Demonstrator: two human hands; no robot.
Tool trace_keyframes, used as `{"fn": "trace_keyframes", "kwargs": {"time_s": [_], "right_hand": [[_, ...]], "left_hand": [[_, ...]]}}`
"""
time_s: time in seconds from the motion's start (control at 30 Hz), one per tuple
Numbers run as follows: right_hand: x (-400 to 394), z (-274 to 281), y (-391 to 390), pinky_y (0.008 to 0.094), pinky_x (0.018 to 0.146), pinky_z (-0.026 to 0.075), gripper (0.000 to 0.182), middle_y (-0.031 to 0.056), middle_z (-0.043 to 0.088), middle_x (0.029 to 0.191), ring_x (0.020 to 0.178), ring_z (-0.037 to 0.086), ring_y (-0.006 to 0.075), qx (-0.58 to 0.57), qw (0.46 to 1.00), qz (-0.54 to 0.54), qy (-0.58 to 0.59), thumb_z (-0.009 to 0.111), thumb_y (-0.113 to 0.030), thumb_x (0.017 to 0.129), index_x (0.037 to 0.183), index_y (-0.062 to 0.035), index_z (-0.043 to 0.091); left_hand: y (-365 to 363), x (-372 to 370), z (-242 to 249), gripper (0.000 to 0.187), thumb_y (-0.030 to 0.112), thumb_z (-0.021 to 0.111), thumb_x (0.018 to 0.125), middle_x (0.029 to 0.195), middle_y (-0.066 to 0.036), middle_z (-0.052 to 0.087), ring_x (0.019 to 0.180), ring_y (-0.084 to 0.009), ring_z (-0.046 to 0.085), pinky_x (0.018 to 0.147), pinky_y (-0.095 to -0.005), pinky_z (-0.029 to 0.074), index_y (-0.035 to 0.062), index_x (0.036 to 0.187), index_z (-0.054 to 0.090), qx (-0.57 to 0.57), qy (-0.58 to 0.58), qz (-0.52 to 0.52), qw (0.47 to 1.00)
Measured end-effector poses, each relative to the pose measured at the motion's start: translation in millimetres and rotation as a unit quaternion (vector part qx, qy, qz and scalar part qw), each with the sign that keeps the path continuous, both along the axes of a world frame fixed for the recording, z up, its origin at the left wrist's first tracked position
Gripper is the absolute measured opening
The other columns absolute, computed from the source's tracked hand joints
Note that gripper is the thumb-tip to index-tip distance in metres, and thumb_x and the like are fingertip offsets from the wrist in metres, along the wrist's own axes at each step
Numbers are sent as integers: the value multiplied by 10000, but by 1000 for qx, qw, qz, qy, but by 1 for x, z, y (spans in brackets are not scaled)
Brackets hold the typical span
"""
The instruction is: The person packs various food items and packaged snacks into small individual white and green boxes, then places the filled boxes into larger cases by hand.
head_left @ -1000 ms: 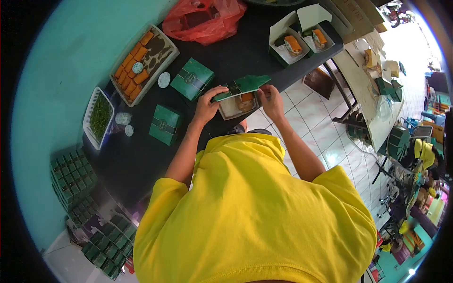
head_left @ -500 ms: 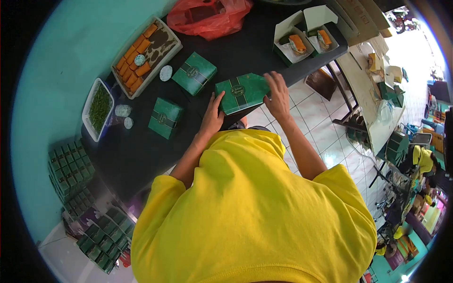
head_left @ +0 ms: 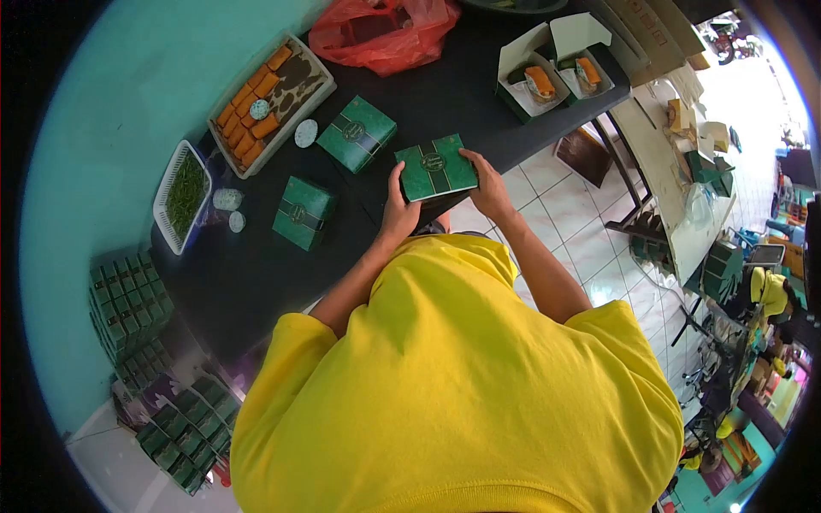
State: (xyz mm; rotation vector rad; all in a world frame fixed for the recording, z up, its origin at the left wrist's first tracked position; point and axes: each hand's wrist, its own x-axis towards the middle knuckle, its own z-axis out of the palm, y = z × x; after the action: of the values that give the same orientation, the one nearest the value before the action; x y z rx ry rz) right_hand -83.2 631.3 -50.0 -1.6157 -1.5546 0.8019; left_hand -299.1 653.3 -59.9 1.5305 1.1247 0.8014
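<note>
A closed green box (head_left: 434,168) with a dark band and round emblem lies near the table's front edge, between my hands. My left hand (head_left: 399,205) grips its left side, and my right hand (head_left: 487,184) holds its right side. Just beyond it are a second closed green box (head_left: 356,133) and, lower left, a third closed one (head_left: 303,212). Two open boxes (head_left: 522,79) at the back right hold orange rolls (head_left: 540,83). What is inside the box in my hands is hidden.
A tray (head_left: 321,84) of orange rolls stands at the back left, beside a white basket (head_left: 162,214) of green chillies or leaves. A red plastic bag (head_left: 389,43) lies at the back. Stacked green boxes (head_left: 128,303) stand left; cardboard (head_left: 654,38) is at the right.
The box's right flap has been folded in, so its lid now looks closed. My right hand has moved left and down onto the box's right side.
</note>
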Motion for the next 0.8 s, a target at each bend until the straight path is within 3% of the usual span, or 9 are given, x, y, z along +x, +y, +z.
{"fn": "trace_keyframes", "kwargs": {"time_s": [0.13,0.2,0.23,0.3,0.43,0.5,0.53,0.73,0.8], "right_hand": [[11,-7,-13,423,1013,418,668,211,491,1344,1198,502,392,18,998,53,-30,602,-30,768,1397,-102,389],[17,-1,-19,431,1056,386,711,198,423,1421,1265,455,373,40,987,103,-119,667,-213,831,1447,-113,327],[20,0,-23,431,1056,386,711,198,423,1421,1265,455,373,38,987,101,-119,667,-213,831,1447,-113,327],[26,0,-30,432,1085,358,731,190,369,1463,1304,419,360,-16,981,152,-116,653,-358,871,1473,-148,297],[27,-4,-27,417,1057,391,601,177,434,1415,1263,463,352,-29,985,141,-97,615,-331,904,1431,-153,387],[25,0,-23,403,1014,432,459,157,509,1335,1200,513,343,-5,987,122,-107,579,-273,931,1362,-148,487],[22,1,-22,386,931,486,351,139,576,1193,1097,566,320,42,988,100,-114,587,-241,928,1253,-109,576],[28,-7,-26,366,807,521,180,101,588,1021,969,588,273,98,976,119,-152,636,-187,888,1014,-58,633],[32,-9,-25,358,803,522,157,96,590,1022,967,588,268,105,975,130,-149,638,-168,882,994,-59,634]], "left_hand": [[-1,-16,-3,807,256,679,860,1438,-289,325,1325,-426,360,1064,-438,348,57,1470,190,70,84,-68,992],[-2,-22,6,823,331,668,872,1461,-316,264,1369,-452,272,1075,-475,329,70,1482,181,141,139,-113,974],[-1,-26,4,823,331,668,872,1461,-316,264,1369,-452,272,1075,-475,329,70,1482,181,139,138,-116,974],[1,-33,0,844,402,660,870,1475,-328,221,1388,-463,218,1081,-490,318,71,1485,188,153,143,-158,965],[0,-33,-9,670,375,619,905,1476,-282,271,1352,-444,310,1032,-468,394,143,1457,318,129,153,-123,972],[-1,-31,-10,639,365,614,909,1476,-263,288,1340,-434,334,1015,-462,413,166,1451,340,141,157,-111,971],[-1,-30,-10,608,354,609,913,1475,-243,304,1328,-424,358,998,-457,433,189,1445,362,157,160,-100,969],[3,-40,-15,650,407,636,872,1474,-222,315,1289,-413,416,940,-446,485,258,1446,371,188,228,-134,946],[5,-42,-16,650,423,643,858,1470,-212,328,1276,-406,434,926,-449,494,262,1436,391,199,238,-135,941]]}}
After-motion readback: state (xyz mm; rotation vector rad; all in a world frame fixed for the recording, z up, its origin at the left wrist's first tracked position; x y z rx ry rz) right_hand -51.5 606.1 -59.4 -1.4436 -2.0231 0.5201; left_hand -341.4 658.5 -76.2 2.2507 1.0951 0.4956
